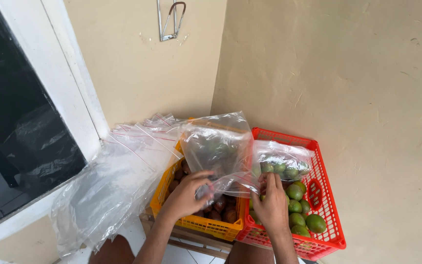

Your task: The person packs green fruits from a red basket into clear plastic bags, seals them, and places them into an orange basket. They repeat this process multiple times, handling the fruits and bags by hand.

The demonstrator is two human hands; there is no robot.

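Head view: a clear plastic zip bag is held up over the orange plastic crate of dark brown fruit, its lower edge gathered between both hands. The left hand is closed around the bunched plastic at the bag's bottom corner; the right hand is pinched on the adjoining edge, fingers curled, just above the red plastic crate of round green fruit. A second clear bag already holding green fruit rests on the red crate, touching the held bag. A loose stack of empty clear zip bags lies to the left, against the white window frame.

For good handling, both grips are best kept on the plastic edge itself, not on the contents, so that the film is not torn. The bag should be kept above the crates, so that anything slipping out is caught. What exactly is inside the held bag cannot be told; only dim greenish shapes show through.
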